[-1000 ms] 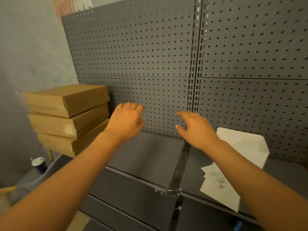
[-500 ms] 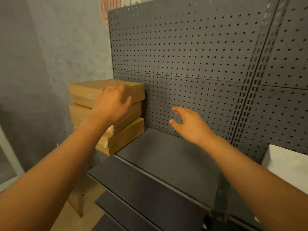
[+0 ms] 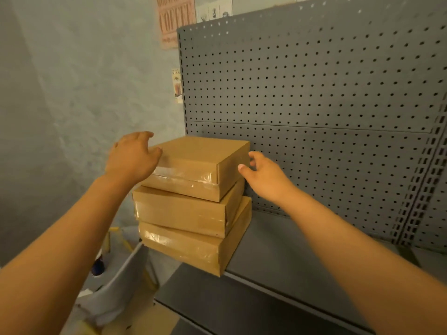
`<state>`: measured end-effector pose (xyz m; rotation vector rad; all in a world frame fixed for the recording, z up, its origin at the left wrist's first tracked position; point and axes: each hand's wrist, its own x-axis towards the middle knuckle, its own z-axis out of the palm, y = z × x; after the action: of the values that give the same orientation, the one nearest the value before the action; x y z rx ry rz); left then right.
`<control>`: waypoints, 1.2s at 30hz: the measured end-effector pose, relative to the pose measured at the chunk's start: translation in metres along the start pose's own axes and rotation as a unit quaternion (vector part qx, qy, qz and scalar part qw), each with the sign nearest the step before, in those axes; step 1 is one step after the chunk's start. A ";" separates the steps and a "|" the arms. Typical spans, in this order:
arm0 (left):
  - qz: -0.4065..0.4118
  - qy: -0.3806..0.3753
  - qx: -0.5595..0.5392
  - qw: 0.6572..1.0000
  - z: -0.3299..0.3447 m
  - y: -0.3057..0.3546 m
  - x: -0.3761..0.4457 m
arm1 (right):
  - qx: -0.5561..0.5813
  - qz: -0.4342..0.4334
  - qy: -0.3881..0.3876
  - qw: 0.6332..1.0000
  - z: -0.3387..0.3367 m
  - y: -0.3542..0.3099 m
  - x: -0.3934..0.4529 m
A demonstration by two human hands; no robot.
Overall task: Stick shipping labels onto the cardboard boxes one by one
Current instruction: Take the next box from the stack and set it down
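Cardboard box [image 3: 193, 163] between both hands [image 3: 131, 157]

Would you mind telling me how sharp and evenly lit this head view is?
Head view: warm, dim light; glare on the tape of the top box; poster blurred; wide-angle bend in the pegboard; both forearms soft at the frame edges.

Matt cardboard boxes [image 3: 193, 187], glossy tape; perforated metal backboard [image 3: 314, 93].

We face a grey pegboard [image 3: 314, 88] with grey shelves [image 3: 278, 250] below it. Left of it we see a pale blue-grey wall [image 3: 72, 93] bearing a coffee poster [image 3: 175, 19]. A grey chair [image 3: 116, 293] stands lower left.
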<state>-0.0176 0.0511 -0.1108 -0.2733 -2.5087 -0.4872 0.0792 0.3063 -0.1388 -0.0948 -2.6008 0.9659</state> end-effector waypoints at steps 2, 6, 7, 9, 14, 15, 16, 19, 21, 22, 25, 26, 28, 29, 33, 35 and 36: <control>-0.032 -0.040 -0.010 0.999 0.006 -0.026 0.015 | 0.017 0.041 -0.001 0.999 0.012 -0.012 0.013; -0.088 -0.089 -0.149 0.981 0.023 -0.051 0.033 | 0.088 0.121 0.028 0.988 0.030 -0.025 0.031; -0.105 -0.090 -0.186 0.973 0.027 -0.054 0.035 | 0.107 0.140 0.029 0.984 0.033 -0.027 0.033; -0.161 -0.089 -0.281 0.942 0.035 -0.057 0.039 | 0.145 0.174 0.016 0.974 0.039 -0.027 0.038; -0.238 -0.115 -0.436 0.860 0.047 -0.062 0.046 | 0.225 0.194 -0.027 0.955 0.050 -0.023 0.042; -0.234 -0.119 -0.439 0.859 0.048 -0.062 0.047 | 0.236 0.189 -0.025 0.953 0.050 -0.021 0.041; -0.227 -0.125 -0.438 0.861 0.048 -0.062 0.048 | 0.247 0.187 -0.018 0.951 0.050 -0.019 0.040; -0.194 -0.151 -0.449 0.859 0.044 -0.052 0.046 | 0.290 0.187 0.013 0.938 0.043 -0.011 0.035; -0.176 -0.154 -0.477 0.848 0.039 -0.041 0.044 | 0.324 0.183 0.025 0.928 0.032 -0.008 0.028; -0.167 -0.155 -0.488 0.843 0.037 -0.035 0.042 | 0.337 0.182 0.036 0.923 0.026 -0.006 0.025; -0.162 -0.165 -0.517 0.824 0.029 -0.009 0.034 | 0.350 0.187 0.093 0.913 0.005 -0.001 0.012; -0.162 -0.167 -0.529 0.816 0.027 0.001 0.031 | 0.344 0.190 0.113 0.913 -0.002 0.001 0.007; -0.150 -0.174 -0.543 0.808 0.024 0.020 0.024 | 0.334 0.187 0.143 0.913 -0.015 0.007 -0.005; -0.136 -0.181 -0.541 0.810 0.023 0.030 0.019 | 0.330 0.182 0.157 0.913 -0.023 0.011 -0.011; -0.098 -0.192 -0.536 0.817 0.028 0.070 0.001 | 0.324 0.171 0.195 0.910 -0.056 0.035 -0.041; -0.088 -0.197 -0.529 0.820 0.034 0.092 -0.009 | 0.320 0.176 0.190 0.911 -0.074 0.050 -0.058; -0.083 -0.204 -0.525 0.822 0.037 0.105 -0.016 | 0.317 0.178 0.189 0.912 -0.083 0.058 -0.066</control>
<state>0.0082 0.1606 -0.1185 -0.6113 -2.3682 -2.0597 0.1667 0.3899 -0.1382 -0.5376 -1.8453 1.6816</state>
